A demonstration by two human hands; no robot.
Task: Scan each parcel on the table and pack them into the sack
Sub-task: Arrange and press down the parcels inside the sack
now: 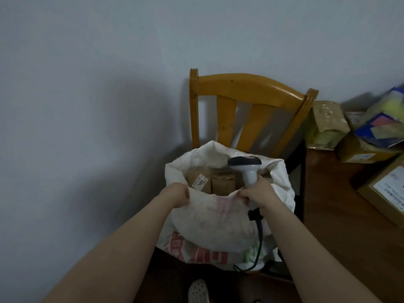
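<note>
A white woven sack (214, 224) with red and green print stands open on a wooden chair. Brown cardboard parcels (209, 182) sit inside it, one with an orange label. My left hand (178, 194) grips the near left rim of the sack. My right hand (258, 194) holds the grey barcode scanner (246, 168) by its handle and also pinches the near right rim. The scanner's dark cable (260, 241) hangs down over the sack's front.
The wooden chair (247, 92) stands against a pale wall. To the right, a dark wooden table (336, 215) carries several cardboard parcels (328, 123), a labelled box (387, 193) and colourful packets (384, 123). A white shoe (197, 290) shows on the floor below.
</note>
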